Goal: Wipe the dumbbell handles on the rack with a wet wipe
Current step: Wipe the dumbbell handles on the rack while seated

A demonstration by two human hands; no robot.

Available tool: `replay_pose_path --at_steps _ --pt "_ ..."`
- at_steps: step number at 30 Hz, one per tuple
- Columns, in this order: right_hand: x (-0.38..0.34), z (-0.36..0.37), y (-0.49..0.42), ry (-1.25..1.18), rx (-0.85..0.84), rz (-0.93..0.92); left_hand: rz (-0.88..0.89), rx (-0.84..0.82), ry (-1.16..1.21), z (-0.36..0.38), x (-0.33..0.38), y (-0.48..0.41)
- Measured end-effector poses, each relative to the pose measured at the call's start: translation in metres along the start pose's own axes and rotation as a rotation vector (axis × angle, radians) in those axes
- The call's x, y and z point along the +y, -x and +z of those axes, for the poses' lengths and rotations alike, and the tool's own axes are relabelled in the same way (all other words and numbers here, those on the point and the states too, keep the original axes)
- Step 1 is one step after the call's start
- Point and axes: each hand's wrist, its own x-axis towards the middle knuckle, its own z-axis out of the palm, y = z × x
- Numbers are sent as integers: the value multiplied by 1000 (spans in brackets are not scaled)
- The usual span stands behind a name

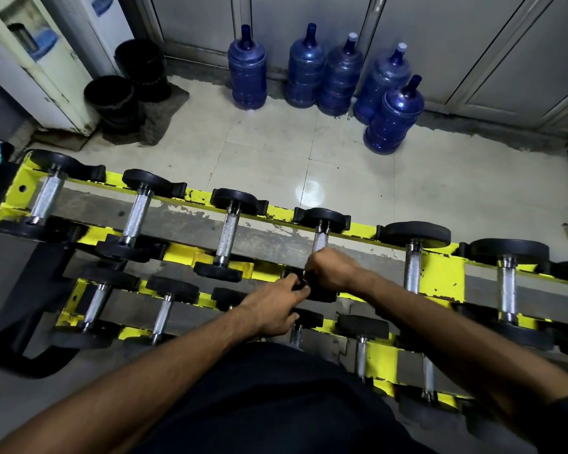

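On the yellow rack [443, 276], the right hand [332, 270] is fisted round the near end of the fourth top-tier dumbbell handle [320, 240]. The left hand [276, 309] curls beside it, contents indeterminable. No wet wipe visible (presumably inside the fist). Risk: hard rubbing rolls the dumbbell in its cradle, pinching fingers.

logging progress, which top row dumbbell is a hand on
The fourth dumbbell from the left: the right hand curls round its handle, and no other on that row is touched.
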Motion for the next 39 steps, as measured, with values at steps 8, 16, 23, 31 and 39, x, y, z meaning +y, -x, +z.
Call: replay_pose_path --at_steps 8,16,23,31,39 --pt "17 34 19 -680 497 319 1 42 140 3 2 0" --pt "20 36 14 -988 608 583 -11 21 113 5 -2 -4" --pt "16 42 9 -1472 439 953 -12 24 121 1 -3 -3" --pt "34 10 -36 -1885 432 1147 -5 -2 142 -4 -5 -2" --pt "32 5 -35 -1792 554 1060 14 -29 150 -8 -6 -2"
